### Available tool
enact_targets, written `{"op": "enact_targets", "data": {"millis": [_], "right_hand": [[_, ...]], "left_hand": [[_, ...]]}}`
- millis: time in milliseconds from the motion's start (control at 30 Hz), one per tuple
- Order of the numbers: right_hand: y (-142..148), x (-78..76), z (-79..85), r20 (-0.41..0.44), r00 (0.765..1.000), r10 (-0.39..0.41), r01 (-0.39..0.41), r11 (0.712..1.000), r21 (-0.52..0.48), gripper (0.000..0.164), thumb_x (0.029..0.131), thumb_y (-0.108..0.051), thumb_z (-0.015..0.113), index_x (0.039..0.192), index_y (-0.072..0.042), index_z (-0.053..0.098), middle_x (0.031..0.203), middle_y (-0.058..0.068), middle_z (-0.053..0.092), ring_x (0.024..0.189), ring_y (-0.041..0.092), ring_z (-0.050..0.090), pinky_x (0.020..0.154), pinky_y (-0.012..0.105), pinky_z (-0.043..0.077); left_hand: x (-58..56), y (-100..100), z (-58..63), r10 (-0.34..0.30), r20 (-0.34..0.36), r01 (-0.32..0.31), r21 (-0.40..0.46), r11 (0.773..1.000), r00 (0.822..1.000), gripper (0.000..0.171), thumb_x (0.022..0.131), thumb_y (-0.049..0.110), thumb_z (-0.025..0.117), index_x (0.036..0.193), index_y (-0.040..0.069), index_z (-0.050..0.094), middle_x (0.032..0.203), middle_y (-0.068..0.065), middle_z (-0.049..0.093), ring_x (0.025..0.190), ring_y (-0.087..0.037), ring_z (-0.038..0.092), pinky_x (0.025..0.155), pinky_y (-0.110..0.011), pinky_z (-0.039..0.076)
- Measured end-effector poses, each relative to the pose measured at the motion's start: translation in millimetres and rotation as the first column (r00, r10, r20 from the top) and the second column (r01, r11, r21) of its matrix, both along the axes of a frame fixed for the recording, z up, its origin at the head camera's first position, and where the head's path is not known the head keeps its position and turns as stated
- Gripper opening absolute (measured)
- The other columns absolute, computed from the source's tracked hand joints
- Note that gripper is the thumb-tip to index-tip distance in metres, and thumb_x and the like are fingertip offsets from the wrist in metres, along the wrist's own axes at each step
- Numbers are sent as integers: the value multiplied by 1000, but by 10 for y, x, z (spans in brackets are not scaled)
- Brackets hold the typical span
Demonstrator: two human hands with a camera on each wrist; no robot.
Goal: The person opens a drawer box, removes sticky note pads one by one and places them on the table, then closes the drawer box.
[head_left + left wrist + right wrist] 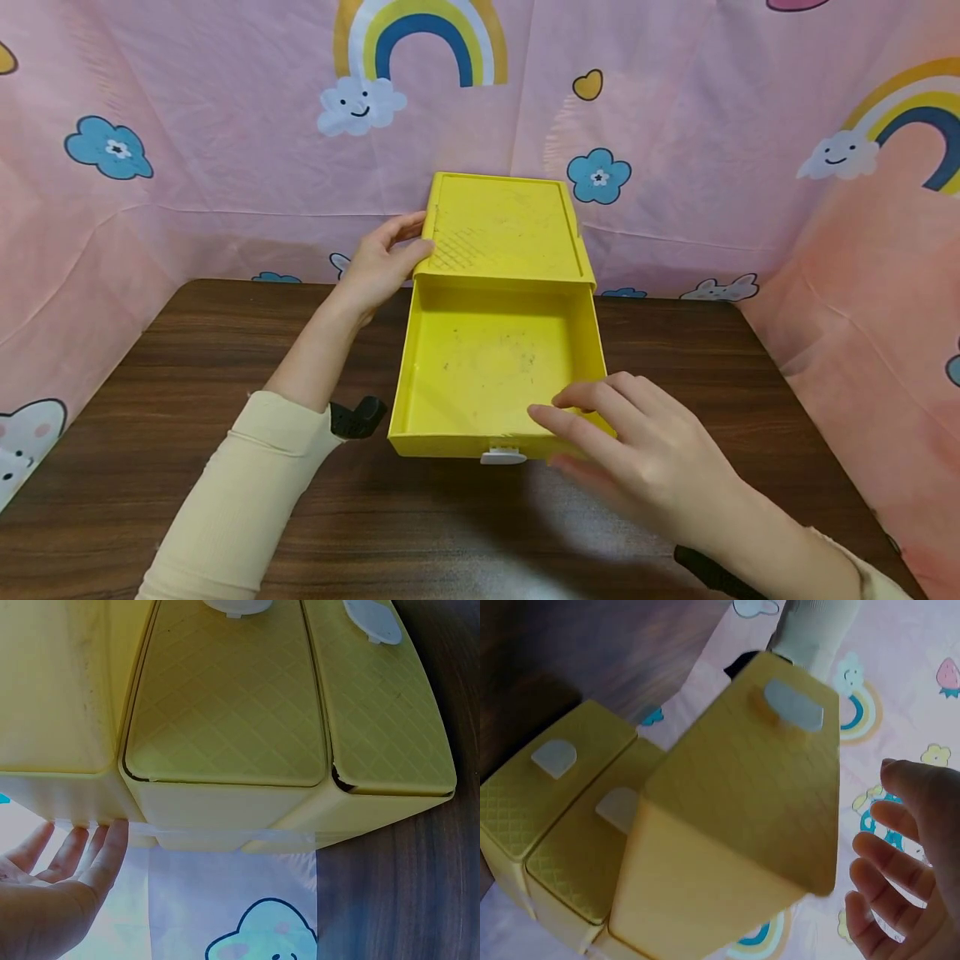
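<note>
Nearest, before and to the right of the yellow plastic drawer cabinet, is the person's right hand, its fingers loosely spread and holding nothing; the right wrist view shows it apart from the drawer front. On the opposite side, a cream ribbed sleeve with a black wrist-worn device reaches toward the cabinet. The cabinet stands on a dark brown wood-grain table. A white plastic tab handle marks the front of its shallow yellow rectangular top drawer, which is pulled out toward the person, with small dark specks on its floor. Below it, the cabinet's two lower lattice-patterned yellow drawers are pushed in. Farther back, the left hand presses its fingers against the cabinet's left side, thumb at the top edge. Behind the cabinet hangs a pink cloth backdrop printed with rainbows, clouds and flowers.
</note>
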State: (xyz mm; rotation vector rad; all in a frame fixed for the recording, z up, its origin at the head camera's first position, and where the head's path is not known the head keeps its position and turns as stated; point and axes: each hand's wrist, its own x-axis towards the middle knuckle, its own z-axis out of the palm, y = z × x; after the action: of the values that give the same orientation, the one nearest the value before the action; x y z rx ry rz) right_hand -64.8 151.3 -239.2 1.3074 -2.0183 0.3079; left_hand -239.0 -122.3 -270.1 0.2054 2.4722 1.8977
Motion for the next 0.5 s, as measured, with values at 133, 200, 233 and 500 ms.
{"op": "enact_targets", "data": {"millis": [133,200,233,500], "right_hand": [[-58,54,-36,-3,1000,8,-8,1000,15,28,96,-28,46,102,-11,68,89,3,61,72,17,52,62,26,46],[-83,73,-52,-23,1000,20,-19,1000,19,28,96,-27,46,102,-11,68,89,2,62,72,17,53,62,26,47],[-96,81,-57,-32,999,25,-25,999,20,28,96,-26,45,101,-11,68,88,2,62,72,17,53,62,26,47],[-170,120,-113,-96,995,40,-36,998,45,28,97,-23,45,104,-8,68,88,1,63,70,15,54,61,24,46]], "left_hand": [[1,2,2,0,-1,0,3,1000,1000,53,90,29,56,140,22,40,139,-1,42,116,-15,49,92,-34,47],[1,2,1,-1,-2,1,6,1000,1000,53,90,29,56,140,21,40,139,-2,42,116,-15,49,92,-34,47],[-1,3,1,-1,-3,1,7,1000,1000,53,90,29,56,140,21,40,139,-1,42,116,-15,49,92,-34,47],[-3,5,0,2,1,-2,11,1000,1000,52,90,29,56,139,22,40,138,-1,43,115,-15,50,90,-34,48]]}}
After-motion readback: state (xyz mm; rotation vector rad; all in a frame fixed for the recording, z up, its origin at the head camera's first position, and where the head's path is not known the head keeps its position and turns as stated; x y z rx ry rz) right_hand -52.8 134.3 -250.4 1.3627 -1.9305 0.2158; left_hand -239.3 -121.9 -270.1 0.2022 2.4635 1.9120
